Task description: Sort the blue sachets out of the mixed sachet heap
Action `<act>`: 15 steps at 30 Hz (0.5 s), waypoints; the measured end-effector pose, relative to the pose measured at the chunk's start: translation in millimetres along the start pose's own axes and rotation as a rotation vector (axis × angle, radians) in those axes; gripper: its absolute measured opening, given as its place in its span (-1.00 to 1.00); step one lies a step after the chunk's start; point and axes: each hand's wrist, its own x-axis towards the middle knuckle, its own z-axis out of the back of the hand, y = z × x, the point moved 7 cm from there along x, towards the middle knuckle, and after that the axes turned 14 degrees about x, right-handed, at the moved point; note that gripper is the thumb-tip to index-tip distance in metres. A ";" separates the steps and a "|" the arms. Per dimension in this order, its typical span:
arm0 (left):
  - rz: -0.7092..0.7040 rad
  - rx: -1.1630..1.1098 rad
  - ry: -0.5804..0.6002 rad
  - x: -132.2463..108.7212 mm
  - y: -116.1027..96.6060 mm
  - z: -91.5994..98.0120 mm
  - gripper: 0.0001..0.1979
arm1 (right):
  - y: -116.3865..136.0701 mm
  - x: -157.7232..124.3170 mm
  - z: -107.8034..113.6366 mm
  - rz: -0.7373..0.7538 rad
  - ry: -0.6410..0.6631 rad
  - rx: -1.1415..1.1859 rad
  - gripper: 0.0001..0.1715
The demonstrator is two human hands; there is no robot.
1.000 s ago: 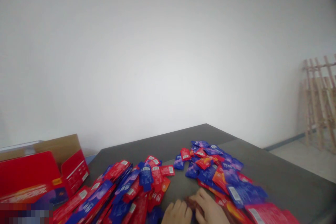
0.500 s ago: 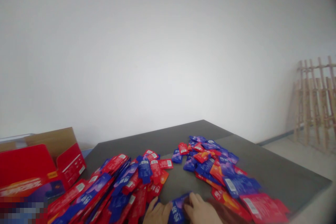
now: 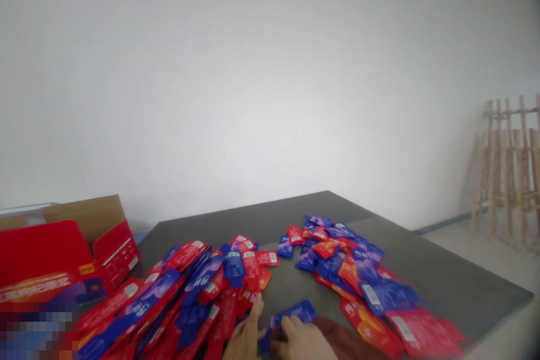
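At the bottom centre, a blue packet (image 3: 301,311) lies under the fingers of my right hand (image 3: 301,340), which are bent together on its near part. Just left of it is my left hand (image 3: 246,333), its fingers pointing up and apart from the thumb, with nothing seen in it. Beside my left hand spreads a pile of red and blue packets (image 3: 154,295). Another pile of red and blue packets (image 3: 358,270) runs along the right, close to my right sleeve.
A red printed box (image 3: 37,247) with raised flaps stands at the left, before a brown carton (image 3: 88,214). The dark table (image 3: 447,281) has its far corner near a white wall. Wooden racks (image 3: 510,169) stand on the floor at the far right.
My left hand has come off the blue packet, its fingers now raised. My right hand has shifted slightly left and down, and the packet's far end now shows beyond it.
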 end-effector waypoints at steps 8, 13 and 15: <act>0.041 -0.055 -0.001 1.3 -7.2 -3.7 0.17 | -5.3 11.7 -10.5 -0.107 -0.015 -0.015 -0.66; 0.001 0.078 -0.092 1.1 -6.9 -9.2 0.09 | 9.0 19.2 -14.2 -0.043 0.036 0.024 -0.67; -0.018 0.145 -0.097 0.2 -6.4 -15.9 -0.03 | 7.1 15.7 7.6 -0.096 0.030 -0.005 -0.61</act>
